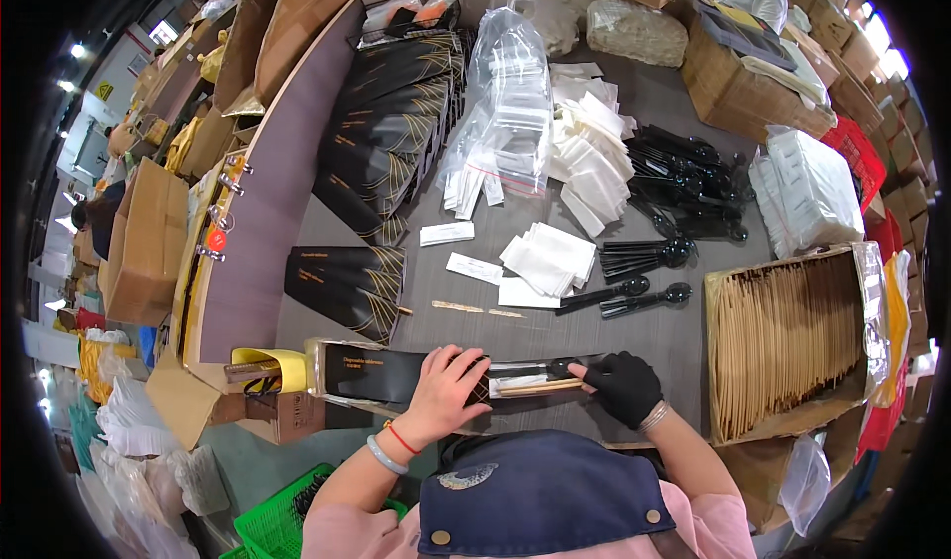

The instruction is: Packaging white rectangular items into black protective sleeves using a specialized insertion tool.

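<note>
A black cutlery sleeve [371, 374] with gold lines lies in a long narrow cardboard tray [319, 369] at the table's near edge. Over the sleeve's right end curls my left hand [448, 391], bare, gripping it near the opening. From that opening stick out wooden chopsticks [540, 387], a black plastic spoon [562, 368] and a white packet [505, 383]. My right hand [622, 391], in a black fingerless glove, pinches the outer ends of this cutlery. How far the pieces reach into the sleeve is hidden.
Black sleeves [386, 113] fan out at left. White napkins [550, 262], paper packets [474, 267] and black spoons [684, 178] lie mid-table. A box of chopsticks [792, 341] stands at right, below wrapped napkins [807, 193]. A purple-grey partition [267, 203] borders the left side.
</note>
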A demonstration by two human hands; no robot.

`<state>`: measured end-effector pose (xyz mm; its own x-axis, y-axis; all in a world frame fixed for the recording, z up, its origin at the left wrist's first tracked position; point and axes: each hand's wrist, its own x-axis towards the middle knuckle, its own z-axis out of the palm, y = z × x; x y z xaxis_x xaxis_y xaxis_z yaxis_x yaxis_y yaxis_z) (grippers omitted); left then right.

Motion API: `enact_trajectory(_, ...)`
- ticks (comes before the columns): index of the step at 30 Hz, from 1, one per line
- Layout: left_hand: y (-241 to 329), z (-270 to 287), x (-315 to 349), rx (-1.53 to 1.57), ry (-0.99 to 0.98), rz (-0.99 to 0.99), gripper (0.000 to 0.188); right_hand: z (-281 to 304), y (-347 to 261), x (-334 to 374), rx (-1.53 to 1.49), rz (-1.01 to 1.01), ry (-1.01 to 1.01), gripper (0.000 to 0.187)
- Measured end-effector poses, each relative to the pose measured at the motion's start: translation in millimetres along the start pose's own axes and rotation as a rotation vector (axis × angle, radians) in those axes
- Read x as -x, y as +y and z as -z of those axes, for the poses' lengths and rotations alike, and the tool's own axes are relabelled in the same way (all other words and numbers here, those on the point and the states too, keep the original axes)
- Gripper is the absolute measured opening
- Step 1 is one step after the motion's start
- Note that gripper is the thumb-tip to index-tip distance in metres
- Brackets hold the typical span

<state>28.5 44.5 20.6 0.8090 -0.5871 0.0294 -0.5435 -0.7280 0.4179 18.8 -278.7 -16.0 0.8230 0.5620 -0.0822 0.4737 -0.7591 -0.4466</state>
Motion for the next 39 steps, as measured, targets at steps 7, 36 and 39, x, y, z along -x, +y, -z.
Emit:
enact_trajectory(7, 29, -9, -30, -0.068, 0.006, -0.043, 0.073, -49, -13, -19, -0.418, 0.041, 0.35, 0.017)
enact_trajectory(36, 2, -42, -1, -0.007, 0.191, 0.518, 0.082, 42, -49, -1, 0.08, -0.316, 0.163, 0.063)
enact_trajectory(39, -5, -42, 1, 0.139, 0.227, 0.513, 0.086, 45, -50, -4, 0.097, -0.288, 0.097, 0.064)
